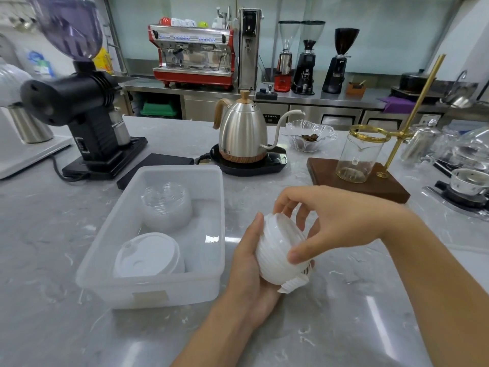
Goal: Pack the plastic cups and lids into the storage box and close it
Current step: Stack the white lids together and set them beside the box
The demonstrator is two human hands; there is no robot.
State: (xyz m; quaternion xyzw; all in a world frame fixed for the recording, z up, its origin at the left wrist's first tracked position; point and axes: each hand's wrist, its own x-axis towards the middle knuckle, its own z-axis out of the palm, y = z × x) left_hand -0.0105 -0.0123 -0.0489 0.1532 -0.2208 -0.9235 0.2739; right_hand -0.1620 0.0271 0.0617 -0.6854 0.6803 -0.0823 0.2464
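Observation:
A translucent white storage box stands open on the grey marble counter, left of centre. Inside it a stack of clear lids sits at the far end and a stack of white lids at the near end. To the right of the box, a stack of white lids is tilted on its side between my hands. My left hand cradles it from below and the left. My right hand grips it from above, thumb on the near rim. No box cover is in view.
A steel gooseneck kettle on a black base stands behind the box. A black grinder sits at the back left, a wooden drip stand with a glass beaker at the right, glassware at the far right.

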